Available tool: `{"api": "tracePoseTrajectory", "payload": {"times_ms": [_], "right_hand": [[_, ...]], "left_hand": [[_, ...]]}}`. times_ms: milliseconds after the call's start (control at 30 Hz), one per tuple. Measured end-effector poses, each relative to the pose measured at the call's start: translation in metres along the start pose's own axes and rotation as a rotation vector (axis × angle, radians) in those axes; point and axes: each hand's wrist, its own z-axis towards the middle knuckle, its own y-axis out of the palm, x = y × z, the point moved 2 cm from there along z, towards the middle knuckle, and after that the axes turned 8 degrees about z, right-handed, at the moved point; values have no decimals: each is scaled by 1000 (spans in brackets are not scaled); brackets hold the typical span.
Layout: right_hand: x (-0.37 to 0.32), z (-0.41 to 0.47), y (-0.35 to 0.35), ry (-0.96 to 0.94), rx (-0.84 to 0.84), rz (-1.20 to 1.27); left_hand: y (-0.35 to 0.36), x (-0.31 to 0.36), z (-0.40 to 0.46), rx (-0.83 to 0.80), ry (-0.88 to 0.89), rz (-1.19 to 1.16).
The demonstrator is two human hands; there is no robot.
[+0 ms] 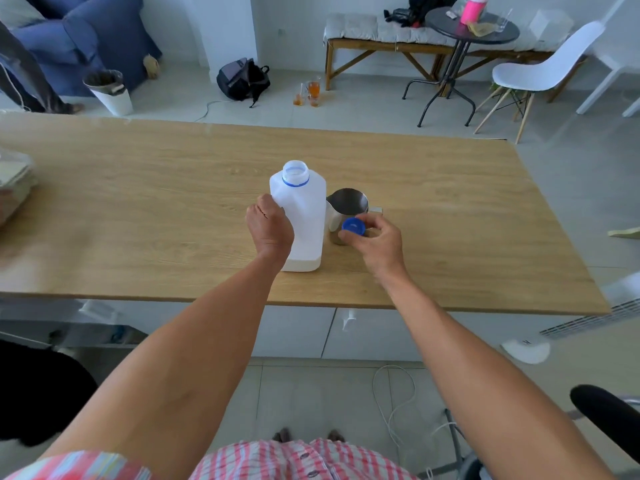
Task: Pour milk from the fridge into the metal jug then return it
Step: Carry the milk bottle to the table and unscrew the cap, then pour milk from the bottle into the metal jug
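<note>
Milk bottle (304,216) stands uncapped mid-bench (138,202), left hand (270,230) gripping it; right hand (375,244) pinches blue cap (353,226) over metal jug (346,206)

Wooden table (450,188) with milk bottle (304,216), metal jug (346,206), perhaps papers (14,178)

Uncapped white milk bottle (304,216) upright, touching steel jug (346,211)

white milk bottle (304,216), blue neck ring | blue cap (353,226) | silver jug (346,206) | light wood-grain table (138,202)
</note>
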Motion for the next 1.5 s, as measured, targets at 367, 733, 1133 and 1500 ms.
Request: {"api": "tracePoseTrajectory", "payload": {"times_ms": [367, 733, 1133, 1500], "right_hand": [[81, -9, 10, 66, -16, -340], [68, -9, 6, 13, 23, -346], [-2, 83, -14, 20, 43, -353], [17, 71, -16, 252, -85, -283]], "left_hand": [[3, -3, 2, 13, 1, -16], [5, -6, 4, 11, -21, -80], [4, -5, 3, 18, -10, -58], [4, -11, 9, 11, -41, -56]]}}
